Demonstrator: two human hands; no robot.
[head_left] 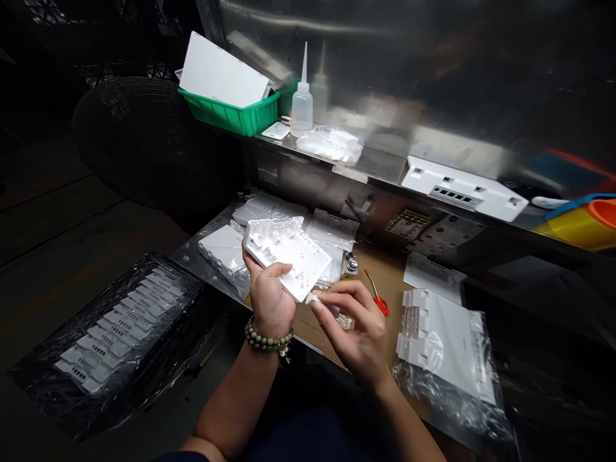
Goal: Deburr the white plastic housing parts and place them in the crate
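Observation:
My left hand grips a white plastic housing by its left side, thumb across its inner face. The housing is tilted, with moulded ribs and posts showing inside. At its lower right corner, my right hand pinches a small white piece between thumb and fingertips. The fingers hide most of that piece, so its kind is unclear. Beyond the hands, a red-handled tool with a thin tip lies on the brown worktop. A small round metal item sits near it.
Bagged white housings lie left and right on the bench. Below left, a black-lined box holds a row of white parts. The metal shelf carries a green bin, a nozzle bottle and a white housing.

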